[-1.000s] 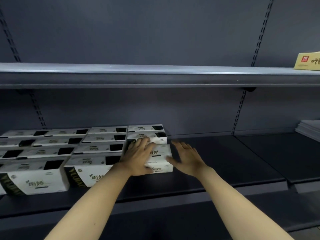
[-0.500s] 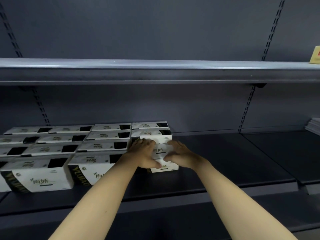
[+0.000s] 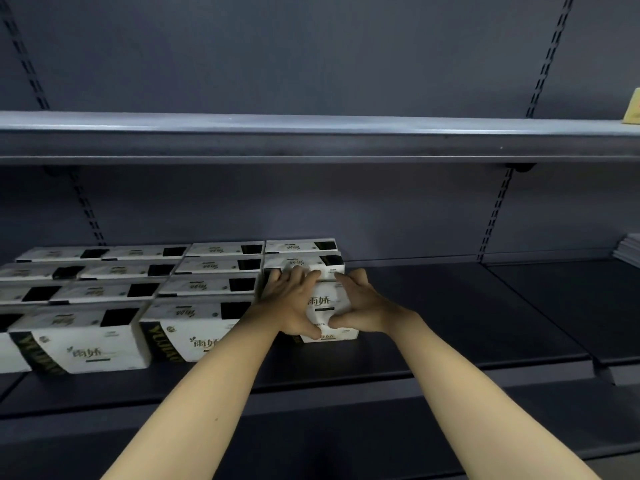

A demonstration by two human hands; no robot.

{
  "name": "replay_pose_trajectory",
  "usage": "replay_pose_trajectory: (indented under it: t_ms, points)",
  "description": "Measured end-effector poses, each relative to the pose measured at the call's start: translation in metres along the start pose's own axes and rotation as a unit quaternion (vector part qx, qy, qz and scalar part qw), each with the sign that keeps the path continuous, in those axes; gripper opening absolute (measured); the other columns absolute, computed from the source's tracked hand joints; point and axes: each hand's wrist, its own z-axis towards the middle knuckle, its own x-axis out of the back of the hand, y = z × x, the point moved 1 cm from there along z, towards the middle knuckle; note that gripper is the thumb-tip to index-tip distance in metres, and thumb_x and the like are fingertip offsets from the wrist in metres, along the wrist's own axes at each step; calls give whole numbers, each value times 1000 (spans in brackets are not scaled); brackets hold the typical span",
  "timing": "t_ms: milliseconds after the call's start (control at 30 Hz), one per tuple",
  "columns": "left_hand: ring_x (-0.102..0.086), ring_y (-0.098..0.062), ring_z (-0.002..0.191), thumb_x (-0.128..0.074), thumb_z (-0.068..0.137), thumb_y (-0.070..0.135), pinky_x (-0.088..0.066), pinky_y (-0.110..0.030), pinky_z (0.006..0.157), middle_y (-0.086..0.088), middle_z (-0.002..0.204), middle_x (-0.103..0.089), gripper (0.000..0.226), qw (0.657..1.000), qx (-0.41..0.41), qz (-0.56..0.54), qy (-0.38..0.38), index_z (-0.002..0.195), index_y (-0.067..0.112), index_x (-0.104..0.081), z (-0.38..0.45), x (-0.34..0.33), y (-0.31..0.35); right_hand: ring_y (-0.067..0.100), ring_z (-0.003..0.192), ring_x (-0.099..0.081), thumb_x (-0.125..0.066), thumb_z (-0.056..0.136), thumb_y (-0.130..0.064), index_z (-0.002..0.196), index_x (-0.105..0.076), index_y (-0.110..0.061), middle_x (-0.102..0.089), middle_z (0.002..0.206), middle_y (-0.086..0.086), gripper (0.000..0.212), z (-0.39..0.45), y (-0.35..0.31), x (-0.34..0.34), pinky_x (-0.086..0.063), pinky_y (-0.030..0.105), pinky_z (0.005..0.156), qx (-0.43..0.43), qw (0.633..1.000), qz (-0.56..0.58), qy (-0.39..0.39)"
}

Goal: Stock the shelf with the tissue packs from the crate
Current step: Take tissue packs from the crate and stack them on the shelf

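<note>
On the dark shelf (image 3: 450, 323), right end of the rows, sits the front tissue pack (image 3: 327, 306). Both hands clasp it, left hand (image 3: 291, 306) and right hand (image 3: 363, 306), fingers curled around its sides. More packs (image 3: 207, 289) line up leftward.

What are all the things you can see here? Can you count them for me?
tissue packs: many, white with black, in rows on the left of the lower shelf; exact count unclear
held tissue pack: one, white, at the right end of the rows
lower shelf: one, dark grey
upper shelf: one, grey
yellow box: one, upper shelf, far right edge
flat stack: one, pale grey, far right
left hand: grips the held pack
right hand: grips the held pack
</note>
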Motion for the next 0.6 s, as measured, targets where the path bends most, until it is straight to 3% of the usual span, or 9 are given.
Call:
replay_pose_trajectory:
  t_ms: [133,267,333,433,533,600]
  points:
    - [-27,-22,129,-68,66,60,-16,-33,100,-2,145,-28,112,997,-12,44,56,150,20,-5,-9,-4,4,13,116,-23,-74,69,-42,139,-29,-28,-23,115,-4,85,-8,0,2,-33,32,103,46,993,-98,48]
    - [-34,-21,124,-67,68,63,-20,-32,100,-2,141,-33,106,986,-22,107,128,148,17,-15,-18,-12,13,17,112,-27,-76,62,-52,129,-33,-20,-26,121,0,86,-16,4,-6,-32,32,100,81,966,-198,143]
    - [-44,-20,116,-73,65,59,-27,-32,94,-2,129,-45,94,979,-29,112,168,141,18,-34,-21,-19,15,19,111,-31,-77,65,-44,126,-36,-16,-30,123,3,79,-20,6,-15,-36,34,97,97,954,-212,187]
    - [-60,-20,89,-89,36,50,-33,-31,81,-1,100,-61,87,970,-8,109,216,111,15,-65,-22,-32,17,20,113,-35,-79,67,-31,124,-41,-13,-37,124,3,71,-23,8,-29,-39,35,97,113,949,-184,229]
    - [-62,-24,100,-92,41,31,-48,-37,89,-6,109,-64,84,970,22,92,223,117,9,-63,-18,-45,17,26,118,-37,-82,65,-26,127,-44,-9,-42,126,8,75,-19,9,-39,-37,35,100,118,938,-192,263]
    - [-62,-26,104,-92,45,23,-51,-40,92,-10,113,-63,82,970,33,85,224,119,6,-62,-14,-49,17,29,119,-38,-82,64,-21,129,-45,-7,-43,126,12,76,-13,9,-44,-37,37,102,117,936,-191,270]
